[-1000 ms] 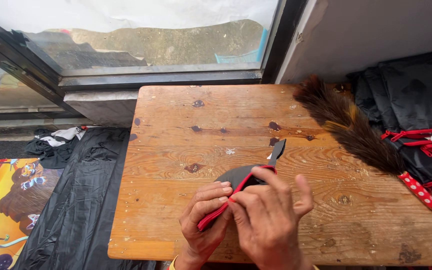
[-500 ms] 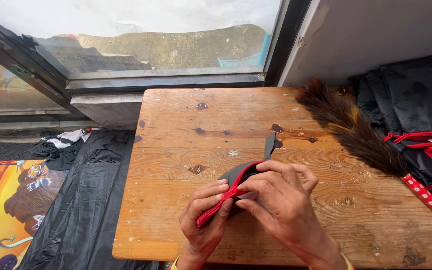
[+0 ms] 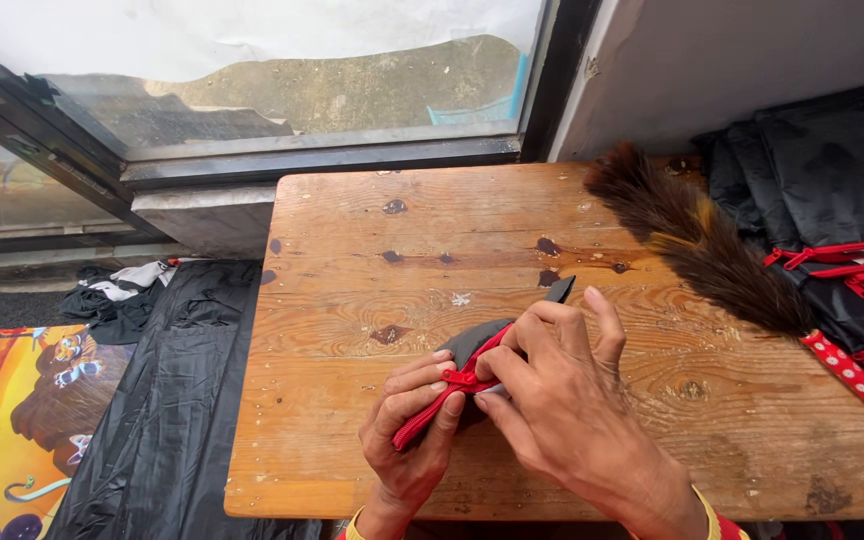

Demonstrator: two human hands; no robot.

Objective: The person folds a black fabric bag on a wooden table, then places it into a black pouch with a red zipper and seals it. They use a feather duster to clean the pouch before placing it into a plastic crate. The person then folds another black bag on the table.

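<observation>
Both hands meet low over the near part of the wooden tabletop [image 3: 592, 230], closed on a small dark grey fabric piece [image 3: 479, 341] edged with a red strip [image 3: 444, 394]. The left hand [image 3: 410, 430] is curled around the lower end of the piece, fingers folded over the red strip and pressing it against the palm. The right hand [image 3: 562, 400] lies just beside it and partly over it, thumb and forefinger pinched narrowly at the red strip where the two hands touch; its other fingers arch over the fabric. A thin dark tip [image 3: 559, 290] of the piece pokes out beyond the right hand's knuckles (whether it rests on the wood or hangs just above it cannot be told).

Well off to the right of the right hand lies a brown feather duster [image 3: 697, 245] with a red, white-dotted handle [image 3: 849, 372], slanting away from the hands. Beyond it, at the far right edge, sits a pile of black fabric items with red trim [image 3: 832, 190]. To the left of the left hand, below the tabletop's edge, a black plastic sheet [image 3: 167, 400] covers the floor, with a colourful cartoon-printed mat [image 3: 7, 420] beside it. Ahead of the hands is a window [image 3: 282, 90].
</observation>
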